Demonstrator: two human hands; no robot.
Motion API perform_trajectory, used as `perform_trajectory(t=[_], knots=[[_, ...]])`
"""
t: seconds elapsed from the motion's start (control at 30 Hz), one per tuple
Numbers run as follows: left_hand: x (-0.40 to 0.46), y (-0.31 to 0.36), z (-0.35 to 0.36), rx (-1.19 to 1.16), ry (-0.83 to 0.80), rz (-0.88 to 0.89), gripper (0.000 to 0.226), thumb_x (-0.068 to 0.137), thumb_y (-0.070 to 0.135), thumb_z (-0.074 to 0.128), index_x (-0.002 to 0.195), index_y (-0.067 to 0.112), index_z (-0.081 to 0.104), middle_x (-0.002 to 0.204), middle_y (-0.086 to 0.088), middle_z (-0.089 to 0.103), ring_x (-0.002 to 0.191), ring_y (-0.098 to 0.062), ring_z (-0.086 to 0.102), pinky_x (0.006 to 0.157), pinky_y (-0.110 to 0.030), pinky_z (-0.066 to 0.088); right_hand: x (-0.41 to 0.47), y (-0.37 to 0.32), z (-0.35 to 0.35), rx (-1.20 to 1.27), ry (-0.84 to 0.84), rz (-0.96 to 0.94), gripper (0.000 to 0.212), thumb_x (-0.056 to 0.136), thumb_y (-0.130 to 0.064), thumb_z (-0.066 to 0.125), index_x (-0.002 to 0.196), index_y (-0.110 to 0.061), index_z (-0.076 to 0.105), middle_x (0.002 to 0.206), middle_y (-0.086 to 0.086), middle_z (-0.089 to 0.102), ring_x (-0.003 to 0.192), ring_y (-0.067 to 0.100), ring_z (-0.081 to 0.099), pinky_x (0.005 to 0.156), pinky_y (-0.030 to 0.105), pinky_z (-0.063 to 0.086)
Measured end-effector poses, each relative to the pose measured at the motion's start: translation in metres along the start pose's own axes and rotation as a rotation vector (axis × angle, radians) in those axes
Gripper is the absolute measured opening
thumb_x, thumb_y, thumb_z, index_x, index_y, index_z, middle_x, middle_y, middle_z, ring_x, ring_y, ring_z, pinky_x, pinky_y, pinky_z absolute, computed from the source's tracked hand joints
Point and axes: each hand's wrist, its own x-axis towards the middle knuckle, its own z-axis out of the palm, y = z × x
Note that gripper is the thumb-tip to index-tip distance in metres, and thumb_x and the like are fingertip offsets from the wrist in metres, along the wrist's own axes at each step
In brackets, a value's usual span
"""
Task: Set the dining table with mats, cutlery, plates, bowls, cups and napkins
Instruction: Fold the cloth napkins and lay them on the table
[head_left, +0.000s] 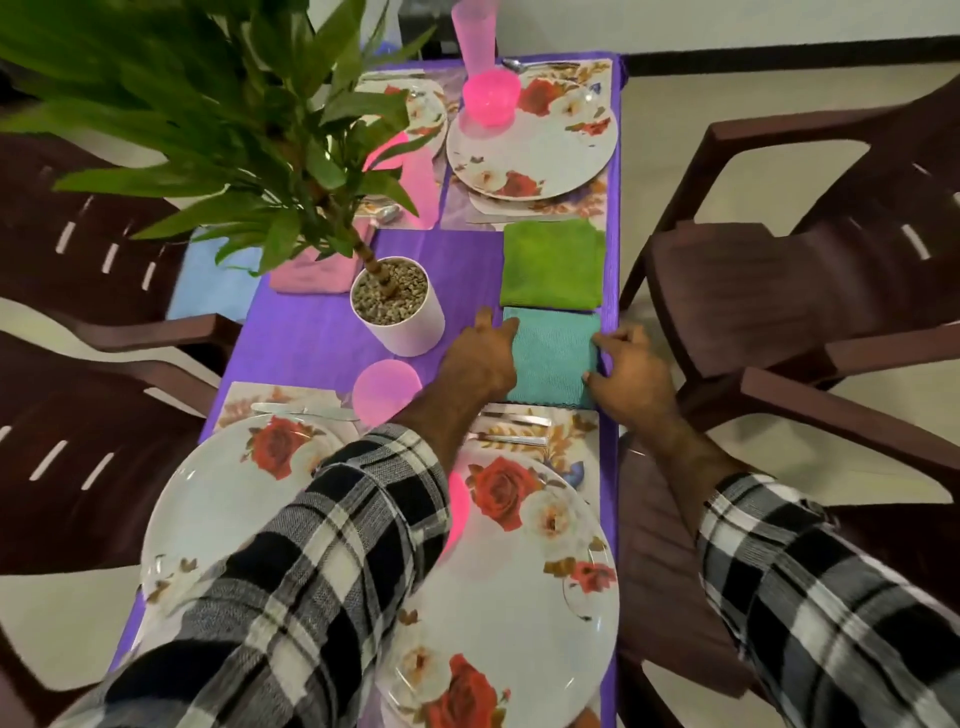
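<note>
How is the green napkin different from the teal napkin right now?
The green napkin lies farther up the table, untouched; the teal napkin is nearer, with the left hand and right hand touching its side edges. Green looks fluffy, teal has a finer weave. Both are folded squares lying flat by the table's right edge.

A narrow table (322, 332) under a purple cloth runs up the middle of the frame. Dark brown plastic chairs stand on both sides: two at the left (78, 249) and two at the right (810, 270). The floor (727, 104) is pale and glossy, with a dark skirting (779, 60) and white wall (727, 21) at upper right.
</note>
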Motion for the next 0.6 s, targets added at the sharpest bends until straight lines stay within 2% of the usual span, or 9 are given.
perform_trajectory(t=[0.07,0.17,0.4,0.5,0.6], knots=[[-0.009,0.002,-0.001,0.027,0.061,0.0,0.07,0.093,0.022,0.071,0.155,0.022,0.039,0.149,-0.017,0.035,0.112,-0.045,0.062,0.088,-0.057,0.06,-0.003,0.0,-0.002,-0.005,0.017,0.01,0.06,0.086,-0.025,0.079,0.143,-0.015,0.063,0.136,0.013,0.05,0.114,0.038,0.063,0.1,0.041,0.05],[-0.028,0.01,-0.006,0.02,0.121,0.036,0.061,0.091,0.02,0.073,0.146,0.017,0.046,0.144,-0.017,0.038,0.108,-0.043,0.063,0.082,-0.055,0.06,-0.015,-0.001,-0.008,0.029,0.07,0.03,0.061,0.088,-0.027,0.08,0.145,-0.021,0.061,0.138,0.01,0.048,0.113,0.038,0.063,0.1,0.042,0.05],[-0.106,0.028,-0.024,-0.083,0.169,0.115,0.055,0.092,0.022,0.074,0.143,0.016,0.053,0.158,-0.014,0.035,0.118,-0.044,0.061,0.093,-0.053,0.058,-0.074,-0.022,-0.028,0.141,0.178,-0.043,0.053,0.087,-0.027,0.081,0.137,-0.024,0.064,0.135,0.004,0.047,0.091,0.038,0.069,0.091,0.046,0.057],[-0.16,0.039,-0.03,-0.165,0.245,0.133,0.051,0.091,0.018,0.072,0.14,0.016,0.057,0.156,-0.013,0.04,0.114,-0.045,0.064,0.092,-0.053,0.058,-0.118,-0.035,-0.042,0.167,0.268,-0.078,0.046,0.089,-0.025,0.081,0.133,-0.02,0.067,0.133,0.009,0.053,0.097,0.036,0.068,0.092,0.046,0.056],[-0.23,0.041,-0.021,-0.223,0.293,0.142,0.045,0.092,0.017,0.07,0.137,0.012,0.061,0.153,-0.017,0.045,0.11,-0.048,0.066,0.091,-0.052,0.056,-0.178,-0.045,-0.047,0.178,0.308,-0.136,0.042,0.088,-0.021,0.082,0.127,-0.011,0.069,0.128,0.017,0.058,0.11,0.039,0.064,0.096,0.047,0.053]])
